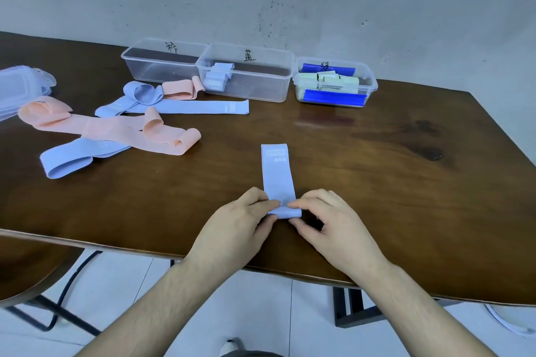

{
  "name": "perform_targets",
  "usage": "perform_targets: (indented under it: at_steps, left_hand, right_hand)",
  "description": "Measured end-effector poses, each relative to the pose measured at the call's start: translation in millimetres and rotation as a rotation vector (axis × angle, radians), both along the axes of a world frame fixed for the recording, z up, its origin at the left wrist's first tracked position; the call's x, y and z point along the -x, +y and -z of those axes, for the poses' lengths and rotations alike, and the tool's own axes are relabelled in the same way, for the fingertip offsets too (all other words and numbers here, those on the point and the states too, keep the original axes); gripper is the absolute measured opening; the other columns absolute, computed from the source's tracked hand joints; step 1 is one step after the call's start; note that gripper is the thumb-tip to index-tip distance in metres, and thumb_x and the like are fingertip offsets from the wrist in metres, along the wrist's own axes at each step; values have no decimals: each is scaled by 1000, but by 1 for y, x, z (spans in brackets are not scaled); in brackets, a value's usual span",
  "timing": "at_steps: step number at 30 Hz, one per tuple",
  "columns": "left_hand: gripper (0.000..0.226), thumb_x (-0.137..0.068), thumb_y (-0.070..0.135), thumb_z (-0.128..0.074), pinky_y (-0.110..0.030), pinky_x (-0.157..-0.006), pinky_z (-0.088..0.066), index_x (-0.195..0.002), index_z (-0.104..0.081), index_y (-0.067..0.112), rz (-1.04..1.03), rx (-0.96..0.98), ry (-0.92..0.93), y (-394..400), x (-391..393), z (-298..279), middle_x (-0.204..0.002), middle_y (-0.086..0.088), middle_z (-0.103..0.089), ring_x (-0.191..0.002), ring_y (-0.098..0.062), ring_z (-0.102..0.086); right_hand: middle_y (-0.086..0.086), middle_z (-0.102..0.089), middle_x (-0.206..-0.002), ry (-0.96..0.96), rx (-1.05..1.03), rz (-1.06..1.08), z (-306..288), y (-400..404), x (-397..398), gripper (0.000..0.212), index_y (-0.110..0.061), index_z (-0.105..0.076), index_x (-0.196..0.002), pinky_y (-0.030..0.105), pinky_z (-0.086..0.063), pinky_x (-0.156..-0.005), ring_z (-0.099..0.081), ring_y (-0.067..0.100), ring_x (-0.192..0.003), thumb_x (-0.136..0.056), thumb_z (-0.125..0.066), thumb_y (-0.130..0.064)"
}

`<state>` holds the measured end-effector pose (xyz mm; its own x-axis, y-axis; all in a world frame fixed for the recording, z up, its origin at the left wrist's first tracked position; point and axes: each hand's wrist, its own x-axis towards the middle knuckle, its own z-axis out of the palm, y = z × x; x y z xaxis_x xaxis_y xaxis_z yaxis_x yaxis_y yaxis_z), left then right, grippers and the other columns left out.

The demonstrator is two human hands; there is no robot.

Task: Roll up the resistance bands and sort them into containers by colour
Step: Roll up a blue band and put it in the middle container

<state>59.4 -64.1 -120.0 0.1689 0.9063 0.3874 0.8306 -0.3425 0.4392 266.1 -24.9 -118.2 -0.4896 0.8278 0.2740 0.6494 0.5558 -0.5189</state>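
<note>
Head view: left hand [237, 222] and right hand [327, 223] pinching rolled near end of pale blue band [277, 177], flat on tabletop [377, 168]; roll apparently just begun.

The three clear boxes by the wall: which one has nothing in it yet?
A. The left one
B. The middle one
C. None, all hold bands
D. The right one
A. The left box shows only its bare bottom, while the middle box holds rolled pale blue bands and the right box holds green rolls and dark blue pieces.
</note>
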Motion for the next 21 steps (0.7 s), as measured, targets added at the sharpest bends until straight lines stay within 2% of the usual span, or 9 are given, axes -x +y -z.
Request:
perform_targets:
  at_steps: [5,8,12,16,18,21]
  left_hand:
    - [21,-89,20,-72,-13,-54,-36,-110,-69,20,1,3,-42,2,1,-2,-104,10,-60,-60,-5,-46]
    - [20,-85,21,-76,-9,-57,-35,-104,-72,18,20,-6,-22,5,1,-1,-102,8,-61,-62,-9,-54]
    - [19,-87,21,-75,-16,-54,-41,-105,-73,17,19,-11,6,11,1,1,-101,5,-63,-59,-12,-59]
    - [19,-90,24,-70,-28,-52,-50,-108,-72,17,10,-5,-1,14,2,1,-103,6,-60,-58,-14,-57]
    - [21,-91,24,-69,-23,-52,-47,-111,-71,17,9,10,-6,14,3,-1,-106,7,-59,-56,-10,-52]
    - [25,-88,21,-73,-8,-53,-33,-112,-69,19,24,21,-16,12,2,-3,-108,7,-59,-56,-7,-41]
  right_hand:
    - [-21,-59,-106,-45,1,7,-1,5,1,27,-26,-71,-121,8,-38,-86,-51,4,-100,-95,-67,-31]
    - [-22,-58,-107,-62,14,4,-3,7,3,30,-28,-70,-126,12,-41,-88,-49,4,-102,-97,-64,-33]
    - [-23,-55,-110,-86,-1,2,-6,9,5,33,-31,-67,-128,19,-44,-88,-45,4,-100,-95,-63,-36]
    - [-23,-56,-108,-38,-30,3,-4,8,6,25,-31,-68,-117,20,-45,-85,-50,8,-97,-92,-69,-28]
    - [-21,-57,-108,-34,-31,11,-2,10,8,24,-29,-69,-116,20,-45,-85,-51,8,-96,-92,-70,-25]
    - [-21,-58,-108,-44,-25,14,-1,15,9,24,-28,-70,-117,18,-43,-85,-50,6,-96,-93,-68,-27]
